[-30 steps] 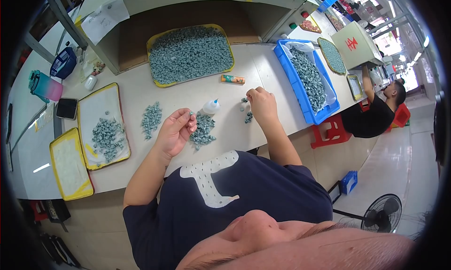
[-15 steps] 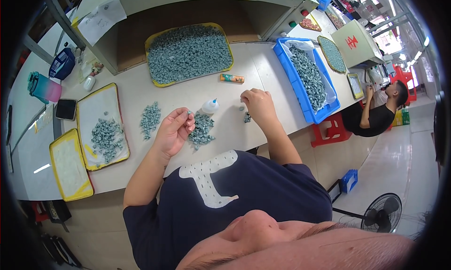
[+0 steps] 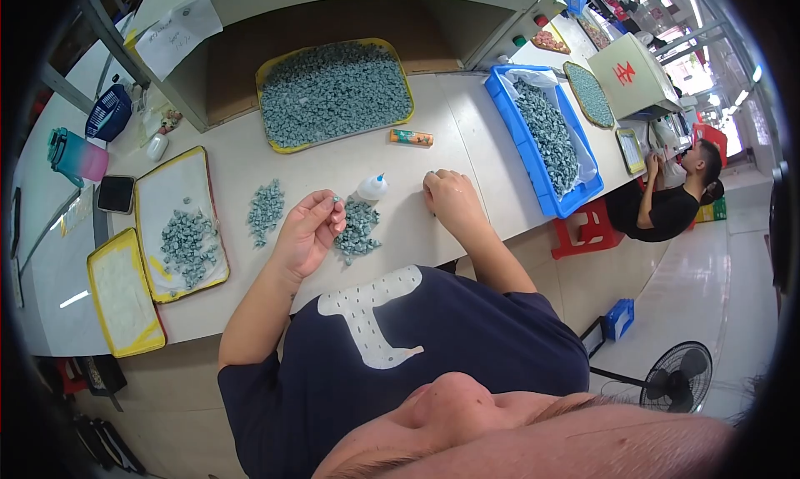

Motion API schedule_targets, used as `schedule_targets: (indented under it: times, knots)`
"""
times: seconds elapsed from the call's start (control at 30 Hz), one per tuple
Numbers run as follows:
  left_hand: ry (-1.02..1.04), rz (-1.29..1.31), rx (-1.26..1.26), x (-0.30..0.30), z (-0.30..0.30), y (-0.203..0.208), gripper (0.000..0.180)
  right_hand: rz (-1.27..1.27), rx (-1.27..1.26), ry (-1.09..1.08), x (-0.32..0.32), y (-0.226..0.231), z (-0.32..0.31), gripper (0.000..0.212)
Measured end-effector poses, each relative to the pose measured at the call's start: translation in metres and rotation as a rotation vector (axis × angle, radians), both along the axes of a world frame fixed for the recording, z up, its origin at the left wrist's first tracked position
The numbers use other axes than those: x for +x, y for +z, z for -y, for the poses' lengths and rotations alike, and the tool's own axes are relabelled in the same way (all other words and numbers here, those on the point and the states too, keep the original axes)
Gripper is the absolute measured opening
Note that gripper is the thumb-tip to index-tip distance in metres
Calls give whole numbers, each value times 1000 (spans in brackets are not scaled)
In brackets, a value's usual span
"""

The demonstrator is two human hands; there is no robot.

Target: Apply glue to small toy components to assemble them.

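Observation:
My left hand (image 3: pixel 310 233) is raised over the table, thumb and forefinger pinched on a small grey-green piece (image 3: pixel 337 200). Right beside it lies a small heap of like pieces (image 3: pixel 358 230), and a white squeeze bottle (image 3: pixel 372 187) with a blue tip stands just behind that heap. My right hand (image 3: pixel 455 202) rests low on the tabletop with its fingers curled together. A dark speck shows at its fingertips, too small to make out, and the palm side is hidden. Another little heap (image 3: pixel 267 212) sits to the left of my left hand.
A yellow-rimmed tray (image 3: pixel 268 137) full of pieces stands at the back. To the right is a blue crate (image 3: pixel 546 197) of pieces; an orange-and-green tube (image 3: pixel 412 138) lies between. Two yellow-edged trays (image 3: pixel 207 166), a phone (image 3: pixel 116 194) and a bottle (image 3: pixel 79 155) are left. A co-worker (image 3: pixel 679 187) sits far right.
My right hand has moved slightly down and now covers the few loose pieces that lay under it. The left hand keeps its place and its pinch.

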State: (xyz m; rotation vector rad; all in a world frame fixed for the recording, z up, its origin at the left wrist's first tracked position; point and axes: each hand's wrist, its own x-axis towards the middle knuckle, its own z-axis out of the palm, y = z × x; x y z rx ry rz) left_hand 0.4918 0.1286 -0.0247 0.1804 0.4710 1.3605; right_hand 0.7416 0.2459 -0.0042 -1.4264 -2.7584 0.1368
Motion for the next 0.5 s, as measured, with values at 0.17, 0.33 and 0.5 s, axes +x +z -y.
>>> schedule_targets:
  times: [0.17,0.33,0.5]
  knots:
    - [2,-2,3,1,0,0,14,-165,-69,-82,-6,11,5,8]
    - [-9,-20,3,-1,3,0,12,-528,-26,29,-13,33,9,10]
    - [-20,-9,9,-1,5,1,12,-706,-31,40,-35,52,21,15]
